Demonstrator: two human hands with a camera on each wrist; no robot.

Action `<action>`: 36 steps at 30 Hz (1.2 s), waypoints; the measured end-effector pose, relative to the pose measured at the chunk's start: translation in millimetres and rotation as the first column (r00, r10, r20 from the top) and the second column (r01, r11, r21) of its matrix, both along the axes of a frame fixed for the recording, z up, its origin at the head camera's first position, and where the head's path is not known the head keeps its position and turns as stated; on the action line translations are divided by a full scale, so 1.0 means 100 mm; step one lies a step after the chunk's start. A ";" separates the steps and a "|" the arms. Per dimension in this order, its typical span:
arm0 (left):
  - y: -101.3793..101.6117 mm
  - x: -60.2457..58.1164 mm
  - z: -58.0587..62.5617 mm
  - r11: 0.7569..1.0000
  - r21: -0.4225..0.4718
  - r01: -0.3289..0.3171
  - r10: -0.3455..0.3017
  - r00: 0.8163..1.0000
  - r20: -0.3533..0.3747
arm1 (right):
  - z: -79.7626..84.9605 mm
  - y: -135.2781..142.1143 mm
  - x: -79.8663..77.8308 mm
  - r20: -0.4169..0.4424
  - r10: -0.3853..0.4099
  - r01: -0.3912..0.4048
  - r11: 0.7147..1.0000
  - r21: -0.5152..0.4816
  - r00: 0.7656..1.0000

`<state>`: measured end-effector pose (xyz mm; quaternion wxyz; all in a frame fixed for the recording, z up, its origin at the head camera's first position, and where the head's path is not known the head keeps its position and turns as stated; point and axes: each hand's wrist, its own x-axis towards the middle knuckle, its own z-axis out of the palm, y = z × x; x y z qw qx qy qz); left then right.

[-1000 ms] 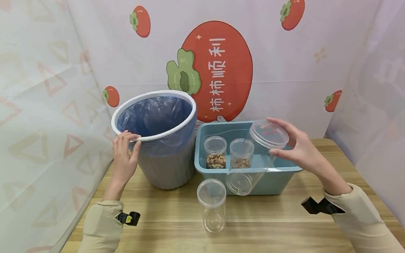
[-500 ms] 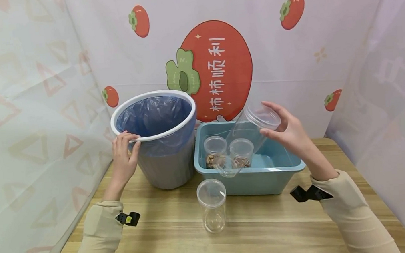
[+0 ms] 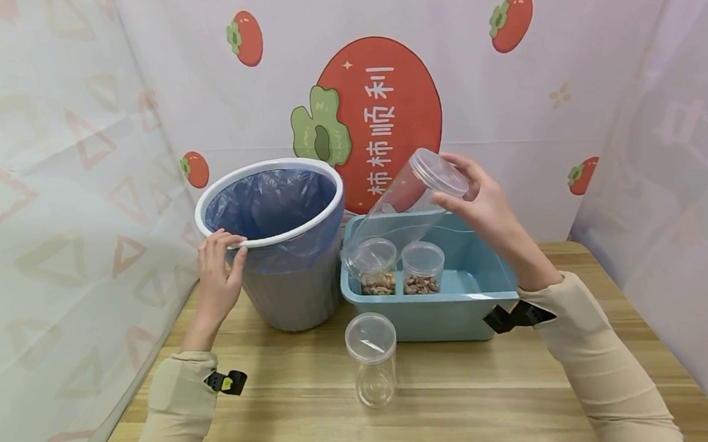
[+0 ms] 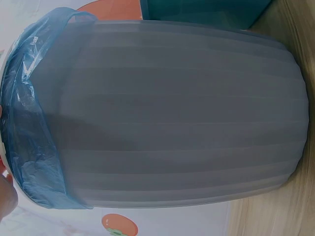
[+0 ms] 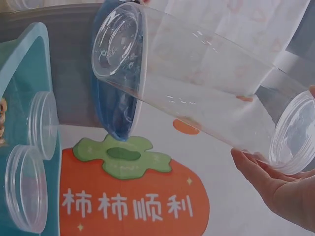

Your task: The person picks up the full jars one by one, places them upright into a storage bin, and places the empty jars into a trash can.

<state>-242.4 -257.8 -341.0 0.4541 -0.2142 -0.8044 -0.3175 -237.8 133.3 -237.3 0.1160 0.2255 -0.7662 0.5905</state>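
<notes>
My left hand pinches the white rim of a grey trash can lined with a blue plastic bag. Only a bit of its fingers shows at the left wrist view's edge. With my right hand I grip a tall clear plastic jar by its lidded end. This jar appears empty and hangs tilted above the blue tub, its base pointing left toward the can. In the head view its base overlaps a small jar of walnuts.
Beside the walnut jar, another small lidded jar with brown nut pieces stands in the tub. An upright clear lidded jar stands on the wooden table in front. A printed cloth closes off the back and sides.
My right hand has lifted the tall jar up and to the left, from in front of the tub to above it, tilting it further over. The left hand stays on the rim.
</notes>
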 end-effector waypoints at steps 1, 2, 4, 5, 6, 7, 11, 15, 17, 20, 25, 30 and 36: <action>0.00 0.00 0.00 1.000 0.000 -0.001 0.001 1.000 0.001 | 0.02 -0.03 -0.01 0.006 0.003 -0.003 1.000 -0.012 1.000; 0.00 0.00 0.00 1.000 -0.001 0.000 0.000 1.000 0.002 | 0.03 -0.05 -0.02 0.013 0.002 -0.002 1.000 -0.023 1.000; 0.00 0.01 0.01 1.000 -0.003 -0.002 0.002 1.000 0.004 | 0.06 -0.11 -0.05 0.025 0.017 -0.015 0.998 -0.064 1.000; 0.00 0.01 0.01 1.000 -0.001 -0.002 0.002 1.000 0.006 | 0.08 -0.14 -0.06 0.032 0.025 -0.022 0.996 -0.089 0.999; 0.00 0.01 0.00 1.000 -0.001 -0.002 0.002 1.000 0.009 | 0.09 -0.17 -0.07 0.038 0.037 -0.033 0.993 -0.115 0.999; 0.01 0.01 0.01 1.000 -0.002 -0.004 0.004 1.000 0.011 | 0.10 -0.20 -0.08 0.042 0.050 -0.043 0.990 -0.136 0.998; 0.01 0.02 0.01 1.000 0.004 -0.010 0.010 1.000 0.009 | 0.15 -0.31 -0.12 0.053 0.110 -0.096 0.972 -0.216 0.993; 0.03 0.02 0.02 1.000 -0.002 -0.001 0.001 1.000 0.005 | 0.20 -0.40 -0.16 0.047 0.144 -0.125 0.952 -0.280 0.988; 0.03 0.01 0.02 1.000 -0.003 0.003 -0.003 1.000 0.004 | 0.23 -0.45 -0.18 0.040 0.147 -0.128 0.943 -0.308 0.988; 0.02 0.01 0.01 1.000 -0.001 -0.006 0.006 1.000 0.002 | 0.27 -0.53 -0.21 0.031 0.157 -0.136 0.922 -0.362 0.987; 0.01 0.00 0.01 1.000 0.005 -0.019 0.019 1.000 0.009 | 0.31 -0.67 -0.29 0.027 0.124 -0.104 0.916 -0.387 0.992; 0.00 0.00 0.00 1.000 0.001 -0.014 0.014 1.000 -0.002 | 0.33 -0.81 -0.37 0.033 0.067 -0.052 0.940 -0.338 0.997; 0.00 0.01 0.00 1.000 -0.010 -0.010 0.010 1.000 0.006 | 0.33 -0.97 -0.48 0.017 -0.020 0.024 0.962 -0.273 1.000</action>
